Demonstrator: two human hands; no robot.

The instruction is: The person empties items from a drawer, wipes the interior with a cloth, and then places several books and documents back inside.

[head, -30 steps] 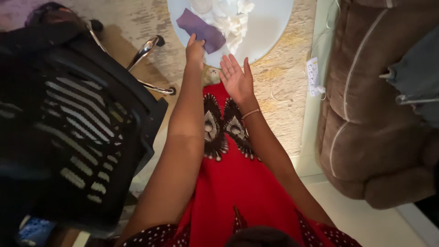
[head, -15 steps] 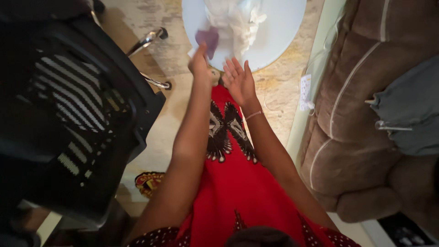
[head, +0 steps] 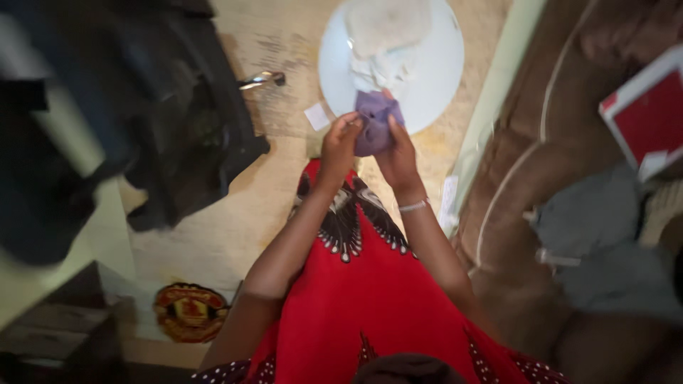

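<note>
Purple cloth bunched between left hand and right hand, both closed on it. Looks soft, light; gather by edges.

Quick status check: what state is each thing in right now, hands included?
purple cloth: bunched up, held between both hands above the basin's near edge.
left hand: closed on the purple cloth.
right hand: closed on the purple cloth, bracelet on its wrist.
white basin: on the floor, holding a pile of white laundry.
brown sofa: at right, grey clothes lying on it.
</note>
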